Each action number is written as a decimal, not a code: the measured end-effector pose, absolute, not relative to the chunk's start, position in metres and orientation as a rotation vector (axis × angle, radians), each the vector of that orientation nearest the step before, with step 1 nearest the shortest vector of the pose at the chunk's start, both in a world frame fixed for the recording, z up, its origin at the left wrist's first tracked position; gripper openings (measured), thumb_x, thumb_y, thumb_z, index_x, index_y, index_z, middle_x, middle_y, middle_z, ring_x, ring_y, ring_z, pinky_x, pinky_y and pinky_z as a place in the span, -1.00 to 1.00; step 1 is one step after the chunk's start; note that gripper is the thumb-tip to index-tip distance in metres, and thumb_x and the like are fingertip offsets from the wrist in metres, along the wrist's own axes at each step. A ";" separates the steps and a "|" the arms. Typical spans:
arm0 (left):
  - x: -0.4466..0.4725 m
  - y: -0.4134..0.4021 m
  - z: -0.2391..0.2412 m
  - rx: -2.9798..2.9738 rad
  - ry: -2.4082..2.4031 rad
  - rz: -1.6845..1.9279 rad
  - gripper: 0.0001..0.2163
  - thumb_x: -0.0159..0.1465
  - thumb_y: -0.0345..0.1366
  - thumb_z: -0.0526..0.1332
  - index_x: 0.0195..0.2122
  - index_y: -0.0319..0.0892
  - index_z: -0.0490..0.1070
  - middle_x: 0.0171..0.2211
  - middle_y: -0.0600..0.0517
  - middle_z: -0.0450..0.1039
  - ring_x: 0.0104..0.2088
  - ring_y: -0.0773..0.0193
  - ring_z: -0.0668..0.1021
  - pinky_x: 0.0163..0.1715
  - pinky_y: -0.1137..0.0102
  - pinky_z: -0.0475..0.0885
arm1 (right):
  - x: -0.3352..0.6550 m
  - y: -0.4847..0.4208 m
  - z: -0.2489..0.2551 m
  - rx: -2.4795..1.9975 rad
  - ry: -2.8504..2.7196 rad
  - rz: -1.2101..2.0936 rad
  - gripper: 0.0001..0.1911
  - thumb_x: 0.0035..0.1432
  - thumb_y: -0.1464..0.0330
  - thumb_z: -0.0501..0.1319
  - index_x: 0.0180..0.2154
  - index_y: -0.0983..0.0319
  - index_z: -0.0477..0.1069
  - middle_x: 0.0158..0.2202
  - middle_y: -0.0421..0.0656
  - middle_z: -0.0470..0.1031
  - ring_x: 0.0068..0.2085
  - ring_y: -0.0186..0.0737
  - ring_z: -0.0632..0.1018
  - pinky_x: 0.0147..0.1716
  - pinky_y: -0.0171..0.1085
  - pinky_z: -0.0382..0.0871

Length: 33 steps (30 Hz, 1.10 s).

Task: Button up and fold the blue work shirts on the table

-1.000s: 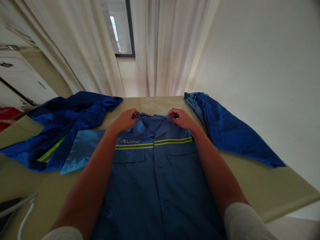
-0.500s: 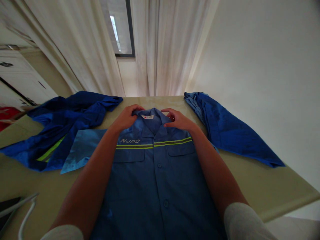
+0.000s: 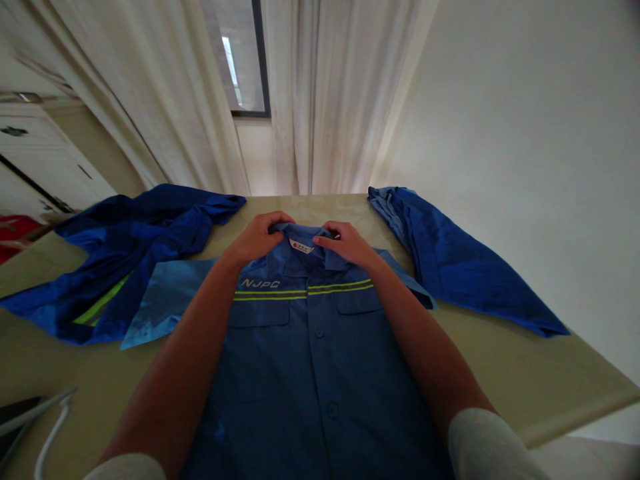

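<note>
A blue short-sleeved work shirt (image 3: 280, 360) lies front side up before me, buttoned, with yellow-green stripes and the letters NJPC across the chest. My left hand (image 3: 257, 240) grips the left side of its collar (image 3: 305, 233) between thumb and fingers. On the collar's right side, my right hand (image 3: 347, 241) pinches the cloth, its thumb near the white neck label (image 3: 301, 246). Both forearms pass over the shirt and hide parts of its sleeves and sides.
A crumpled dark blue garment (image 3: 135, 233) with a yellow-green stripe lies at the left. Folded blue clothing (image 3: 460, 260) rests along the table's (image 3: 540, 380) right side. A white cable (image 3: 53, 433) and a dark flat object (image 3: 17, 420) are at the lower left. Curtains (image 3: 345, 100) hang behind.
My right hand has shifted left along the collar, closer to the label, and its fingers have closed more on the cloth. My left hand has moved slightly right. The collar's back edge looks straighter.
</note>
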<state>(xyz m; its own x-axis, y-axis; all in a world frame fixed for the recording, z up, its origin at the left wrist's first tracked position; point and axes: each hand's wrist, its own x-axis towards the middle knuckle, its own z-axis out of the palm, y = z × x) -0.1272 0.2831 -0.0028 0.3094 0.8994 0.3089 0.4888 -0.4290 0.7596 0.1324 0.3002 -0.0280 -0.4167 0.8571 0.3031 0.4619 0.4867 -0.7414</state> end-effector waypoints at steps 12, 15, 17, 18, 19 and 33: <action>-0.125 0.281 0.002 2.168 1.220 0.960 -0.67 0.14 -0.26 0.23 -0.08 -0.18 0.57 -0.18 -0.01 0.62 -0.17 0.13 0.60 -0.08 0.25 0.52 | 0.124 0.289 -0.026 -1.303 -2.074 0.159 -0.79 0.19 0.41 0.23 -0.11 0.16 0.37 -0.18 -0.09 0.52 -0.21 -0.09 0.48 -0.20 -0.20 0.26; -0.124 0.282 0.000 2.202 1.287 0.991 -0.71 0.19 -0.22 0.26 -0.08 -0.17 0.57 -0.15 -0.03 0.62 -0.15 0.12 0.59 -0.06 0.25 0.52 | 0.132 0.295 -0.030 -1.357 -2.093 0.327 -0.64 0.15 0.37 0.32 -0.01 0.14 0.35 -0.25 -0.16 0.56 -0.24 -0.10 0.53 -0.23 -0.21 0.30; -0.123 0.285 -0.004 2.211 1.337 1.047 -0.74 0.24 -0.25 0.21 -0.08 -0.15 0.56 -0.12 -0.04 0.61 -0.11 0.12 0.59 -0.01 0.24 0.51 | 0.139 0.301 -0.034 -1.352 -2.129 0.517 -0.56 0.11 0.32 0.40 0.00 0.13 0.34 -0.29 -0.20 0.57 -0.27 -0.12 0.56 -0.26 -0.22 0.33; -0.123 0.287 -0.006 2.213 1.358 1.077 -0.74 0.26 -0.26 0.19 -0.08 -0.14 0.56 -0.10 -0.04 0.61 -0.09 0.12 0.58 0.00 0.23 0.50 | 0.143 0.303 -0.035 -1.335 -2.136 0.619 -0.53 0.09 0.29 0.44 -0.01 0.13 0.33 -0.30 -0.22 0.57 -0.27 -0.13 0.57 -0.27 -0.23 0.35; -0.123 0.288 -0.008 2.213 1.379 1.099 -0.75 0.28 -0.27 0.18 -0.08 -0.13 0.56 -0.09 -0.04 0.60 -0.08 0.12 0.58 0.02 0.22 0.50 | 0.146 0.306 -0.037 -1.314 -2.127 0.713 -0.51 0.07 0.26 0.46 -0.01 0.13 0.34 -0.31 -0.22 0.58 -0.28 -0.14 0.58 -0.29 -0.24 0.36; -0.127 0.300 -0.031 2.139 1.625 1.300 -0.64 0.35 -0.16 0.24 0.13 -0.16 0.49 0.09 -0.16 0.50 0.07 0.01 0.54 0.13 0.11 0.46 | 0.156 0.330 -0.067 -1.225 -1.725 0.905 -0.50 0.20 0.27 0.31 0.15 0.16 0.31 -0.21 -0.16 0.59 -0.25 -0.20 0.60 -0.25 -0.24 0.47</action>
<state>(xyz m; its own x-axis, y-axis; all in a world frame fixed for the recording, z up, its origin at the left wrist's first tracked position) -0.1270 0.2999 -0.0312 0.0334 0.8437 0.5357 0.7077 -0.3984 0.5834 0.1561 0.3297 -0.0669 -0.1942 0.9582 0.2099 0.3720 0.2700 -0.8881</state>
